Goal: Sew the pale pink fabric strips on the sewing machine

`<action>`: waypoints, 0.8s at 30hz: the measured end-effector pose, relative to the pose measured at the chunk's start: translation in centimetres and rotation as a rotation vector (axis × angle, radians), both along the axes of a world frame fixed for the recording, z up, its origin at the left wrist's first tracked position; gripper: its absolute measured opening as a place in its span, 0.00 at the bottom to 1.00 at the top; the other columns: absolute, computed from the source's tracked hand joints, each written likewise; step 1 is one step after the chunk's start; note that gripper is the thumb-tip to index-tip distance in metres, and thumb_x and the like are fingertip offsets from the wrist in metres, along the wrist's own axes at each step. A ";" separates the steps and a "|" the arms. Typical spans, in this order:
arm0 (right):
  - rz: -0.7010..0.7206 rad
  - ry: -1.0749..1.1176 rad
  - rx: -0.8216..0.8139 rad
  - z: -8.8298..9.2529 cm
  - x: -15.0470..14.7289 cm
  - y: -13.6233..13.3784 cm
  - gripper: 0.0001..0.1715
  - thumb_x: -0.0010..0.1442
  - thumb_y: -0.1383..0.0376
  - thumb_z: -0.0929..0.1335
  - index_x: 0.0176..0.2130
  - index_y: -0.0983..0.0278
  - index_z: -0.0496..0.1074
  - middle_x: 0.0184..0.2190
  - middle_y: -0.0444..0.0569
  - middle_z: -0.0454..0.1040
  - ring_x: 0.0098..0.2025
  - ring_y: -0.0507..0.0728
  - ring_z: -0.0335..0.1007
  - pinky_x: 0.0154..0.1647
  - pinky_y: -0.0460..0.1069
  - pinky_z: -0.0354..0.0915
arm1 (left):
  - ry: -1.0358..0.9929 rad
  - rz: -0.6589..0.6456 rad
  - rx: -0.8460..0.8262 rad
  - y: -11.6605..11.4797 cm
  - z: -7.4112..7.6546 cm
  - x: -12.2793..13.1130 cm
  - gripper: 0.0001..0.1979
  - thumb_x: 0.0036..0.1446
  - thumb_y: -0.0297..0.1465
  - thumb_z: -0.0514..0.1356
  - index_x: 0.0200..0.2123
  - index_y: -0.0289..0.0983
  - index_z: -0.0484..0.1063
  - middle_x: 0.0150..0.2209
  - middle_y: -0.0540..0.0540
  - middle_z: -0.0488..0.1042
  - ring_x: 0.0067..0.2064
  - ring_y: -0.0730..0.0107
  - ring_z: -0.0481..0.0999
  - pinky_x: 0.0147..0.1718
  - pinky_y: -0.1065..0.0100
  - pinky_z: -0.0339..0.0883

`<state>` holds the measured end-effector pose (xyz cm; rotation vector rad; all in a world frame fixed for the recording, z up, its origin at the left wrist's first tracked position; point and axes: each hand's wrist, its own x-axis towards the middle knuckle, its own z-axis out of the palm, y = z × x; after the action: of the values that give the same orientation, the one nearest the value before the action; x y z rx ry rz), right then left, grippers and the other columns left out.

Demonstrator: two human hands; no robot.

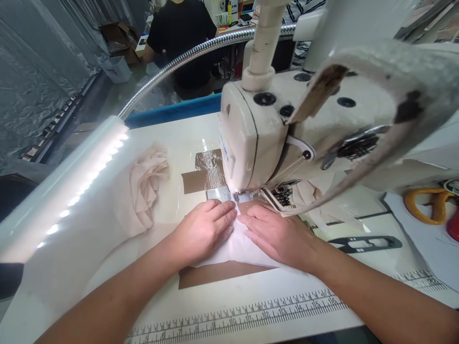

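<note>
My left hand (210, 228) lies on a thin white piece of cloth (234, 248), fingers outstretched and pressing down beside the needle area. From the other side, my right hand (274, 232) rests on the same cloth with flat fingers, their tips close to those of the left. Just beyond the fingertips is the presser foot (237, 197) of a white sewing machine (247, 138); the needle itself is hard to make out. A brown piece (222, 277) shows under the near edge of the white cloth. Whether the fingers pinch any cloth cannot be seen.
Crumpled beige cloth (148, 186) lies left. A lit lamp (82, 186) on a flexible metal arm (172, 64) crosses the left side. Thread snips (373, 244) and orange-handled scissors (426, 205) lie right. A ruler strip (251, 317) runs along the front. Another person (182, 43) sits beyond.
</note>
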<state>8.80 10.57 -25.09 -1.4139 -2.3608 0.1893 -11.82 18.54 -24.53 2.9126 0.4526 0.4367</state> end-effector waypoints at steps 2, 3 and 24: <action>-0.007 -0.007 0.015 0.0 0.0 -0.1 0.17 0.65 0.65 0.59 0.44 0.65 0.73 0.38 0.53 0.73 0.34 0.54 0.69 0.31 0.48 0.64 | 0.010 0.011 0.006 -0.1 0.0 0.0 0.15 0.65 0.30 0.51 0.50 0.30 0.71 0.48 0.36 0.74 0.42 0.60 0.71 0.40 0.58 0.71; -0.008 -0.011 0.022 0.1 0.0 -0.1 0.17 0.65 0.65 0.59 0.44 0.65 0.74 0.38 0.52 0.74 0.34 0.54 0.69 0.30 0.48 0.63 | 0.019 0.016 0.015 -0.2 0.0 0.0 0.15 0.65 0.30 0.51 0.50 0.29 0.71 0.48 0.36 0.74 0.43 0.59 0.71 0.40 0.58 0.71; -0.022 -0.017 0.083 -0.4 0.0 0.0 0.12 0.63 0.67 0.60 0.35 0.64 0.72 0.34 0.49 0.73 0.31 0.52 0.68 0.27 0.47 0.59 | -0.014 0.075 -0.010 -0.9 0.1 0.5 0.16 0.64 0.29 0.51 0.50 0.30 0.71 0.49 0.35 0.73 0.41 0.60 0.71 0.40 0.57 0.71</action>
<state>8.77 10.58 -25.45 -1.4070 -2.3372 0.0734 -11.27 17.60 -24.42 2.8886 0.5618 0.4635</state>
